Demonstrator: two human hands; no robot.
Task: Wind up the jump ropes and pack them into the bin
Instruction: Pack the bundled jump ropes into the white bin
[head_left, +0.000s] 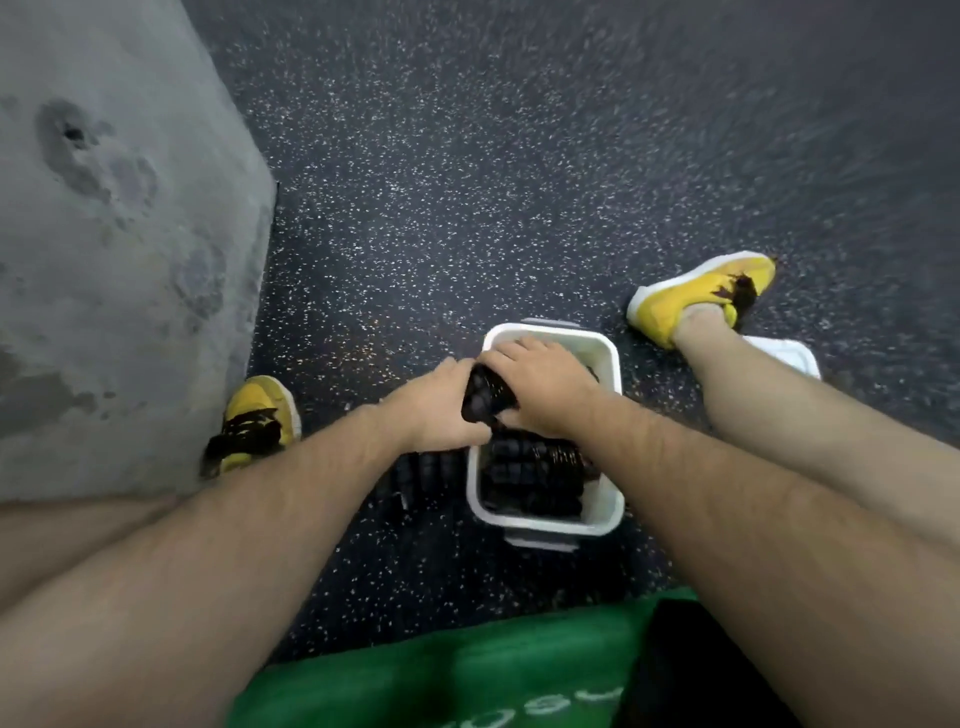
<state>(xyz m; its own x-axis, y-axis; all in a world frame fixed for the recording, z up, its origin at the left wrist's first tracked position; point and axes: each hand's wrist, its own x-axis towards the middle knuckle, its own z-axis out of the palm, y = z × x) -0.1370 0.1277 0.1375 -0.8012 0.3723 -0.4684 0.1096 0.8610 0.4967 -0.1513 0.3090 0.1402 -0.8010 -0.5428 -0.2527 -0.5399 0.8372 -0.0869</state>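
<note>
Head view: both hands grip one wound black rope bundle (485, 397) over the white bin (605, 512), at its far-left rim. Left hand (441, 410) curls round the bundle's left end, right hand (540, 392) clamps it from above. Bin sits on the speckled floor (467, 182) between the yellow shoes (698, 299), already holding more dark coils (530, 478). To do it well: keep the coil tight, push it into the free far end, release only once seated. Another dark rope (423, 475) lies on the floor just left of the bin. White lid (789, 353) near the right shoe; concrete block (119, 234) far left.
</note>
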